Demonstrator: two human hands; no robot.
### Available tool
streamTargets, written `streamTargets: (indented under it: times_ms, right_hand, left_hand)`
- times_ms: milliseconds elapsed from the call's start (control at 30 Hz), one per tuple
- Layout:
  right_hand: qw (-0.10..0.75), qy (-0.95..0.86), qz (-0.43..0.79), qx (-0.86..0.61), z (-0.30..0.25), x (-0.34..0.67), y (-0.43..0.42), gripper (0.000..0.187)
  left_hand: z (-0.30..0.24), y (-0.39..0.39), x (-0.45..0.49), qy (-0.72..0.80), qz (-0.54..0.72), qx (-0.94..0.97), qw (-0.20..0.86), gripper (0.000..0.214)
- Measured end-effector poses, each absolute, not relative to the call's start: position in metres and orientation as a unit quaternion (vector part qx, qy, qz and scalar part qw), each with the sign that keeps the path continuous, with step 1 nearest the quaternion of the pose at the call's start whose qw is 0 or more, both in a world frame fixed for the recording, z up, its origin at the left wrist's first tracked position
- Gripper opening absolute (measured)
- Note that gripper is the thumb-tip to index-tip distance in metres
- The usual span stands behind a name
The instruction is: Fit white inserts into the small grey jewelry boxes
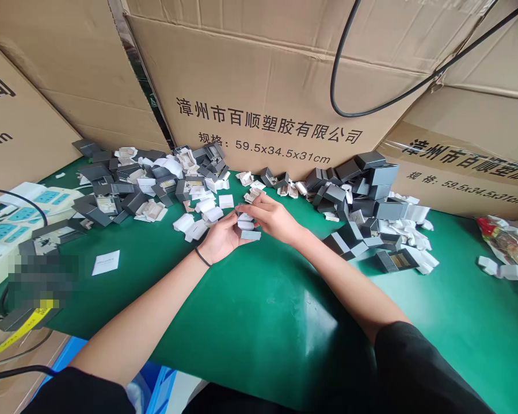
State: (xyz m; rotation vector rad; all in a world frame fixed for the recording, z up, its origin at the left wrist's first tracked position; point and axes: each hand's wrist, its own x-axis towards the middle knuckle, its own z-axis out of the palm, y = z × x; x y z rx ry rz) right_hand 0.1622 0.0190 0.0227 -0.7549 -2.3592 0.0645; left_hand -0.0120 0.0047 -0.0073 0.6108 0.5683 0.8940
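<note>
Grey box (pixel 249 234) is over table (pixel 259 299), w/ my L fingers (pixel 232 219) closed round it; R fingers (pixel 258 211) are bent at its top, grip hidden. Prob. light, stiff card; best hold = by sides, w/o crushing white piece (pixel 244 222).

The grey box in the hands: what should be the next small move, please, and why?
Perhaps the right hand should adjust the white piece while the left hand steadies the grey box: white shows inside it, and the right hand is at its far end.
</note>
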Motion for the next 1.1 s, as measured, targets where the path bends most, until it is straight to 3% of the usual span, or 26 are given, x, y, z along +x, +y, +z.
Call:
streamTargets:
  times_ms: [267, 667, 833, 1100]
  right_hand:
    - [0.324, -0.898, 0.036, -0.294, 0.016, 0.165, 0.021, 0.037]
    - [0.402, -0.842, 0.037, -0.357, 0.004, 0.158, 0.023, 0.033]
    - [0.449, -0.773, 0.159, -0.418, 0.001, 0.161, 0.025, 0.043]
    - [0.453, -0.655, 0.41, -0.444, -0.008, 0.16, 0.03, 0.053]
  left_hand:
    - [-0.005, 0.002, -0.01, 0.268, 0.415, 0.294, 0.818, 0.018]
    - [0.0, 0.001, -0.006, 0.264, 0.446, 0.299, 0.801, 0.014]
    - [0.0, 0.001, -0.003, 0.255, 0.421, 0.309, 0.814, 0.021]
    - [-0.003, 0.002, -0.004, 0.247, 0.417, 0.334, 0.809, 0.029]
